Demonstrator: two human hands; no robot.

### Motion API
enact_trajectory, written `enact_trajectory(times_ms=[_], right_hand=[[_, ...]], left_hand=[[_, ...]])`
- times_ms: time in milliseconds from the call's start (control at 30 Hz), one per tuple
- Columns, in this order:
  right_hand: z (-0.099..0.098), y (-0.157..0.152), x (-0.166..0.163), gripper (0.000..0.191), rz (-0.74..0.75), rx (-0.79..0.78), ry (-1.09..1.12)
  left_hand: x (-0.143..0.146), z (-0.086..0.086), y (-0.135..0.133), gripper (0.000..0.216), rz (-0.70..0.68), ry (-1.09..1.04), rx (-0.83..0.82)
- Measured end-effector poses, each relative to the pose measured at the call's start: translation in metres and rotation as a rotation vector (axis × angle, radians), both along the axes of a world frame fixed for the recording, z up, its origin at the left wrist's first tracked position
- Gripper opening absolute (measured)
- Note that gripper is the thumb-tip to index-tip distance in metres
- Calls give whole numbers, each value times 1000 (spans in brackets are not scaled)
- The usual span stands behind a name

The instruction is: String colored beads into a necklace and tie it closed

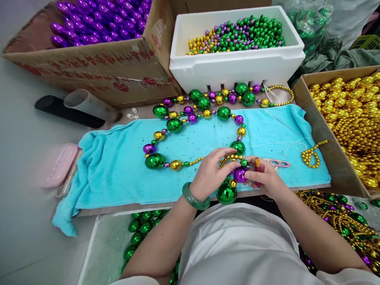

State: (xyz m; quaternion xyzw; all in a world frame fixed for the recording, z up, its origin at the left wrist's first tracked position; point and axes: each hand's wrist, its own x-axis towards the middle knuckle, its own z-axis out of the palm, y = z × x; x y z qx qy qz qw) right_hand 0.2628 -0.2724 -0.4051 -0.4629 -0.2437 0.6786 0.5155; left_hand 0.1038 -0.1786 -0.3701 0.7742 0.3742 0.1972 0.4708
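Observation:
A bead necklace (224, 113) of green, purple and gold balls is looped over the turquoise towel (118, 158). My left hand (208, 172), with a green bangle at the wrist, is closed on a strand of small gold beads and touches a small green bead (244, 162). My right hand (267, 178) pinches a purple ball (240, 174) on the strand. A slim orange-and-red stick (257, 168) also stands in its fingers; its kind is unclear. A large green ball (227, 192) hangs below at the towel's front edge. Pink thread snips (280, 163) lie partly behind the right hand.
White thread (267, 145) and a short gold bead string (310, 157) lie at right. Behind stand a foam box (234, 69) of mixed beads and a carton (97, 75) of purple ones. A gold-bead carton (329, 138) borders the right side. A pink case (62, 164) is at left.

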Motion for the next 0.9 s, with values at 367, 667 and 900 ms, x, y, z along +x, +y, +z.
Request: enact_trajectory(times_ms=[367,667,900], right_hand=[[4,0,-14,34,-113,-31,13],[2,-1,-12,35,-135,0,66],[-3,2,-1,39,-58,127,-159]], left_hand=[[-4,15,-30,79,-36,298,194],[-6,-2,-32,39,-58,100,336],[-6,-4,-26,42,-120,81,460]])
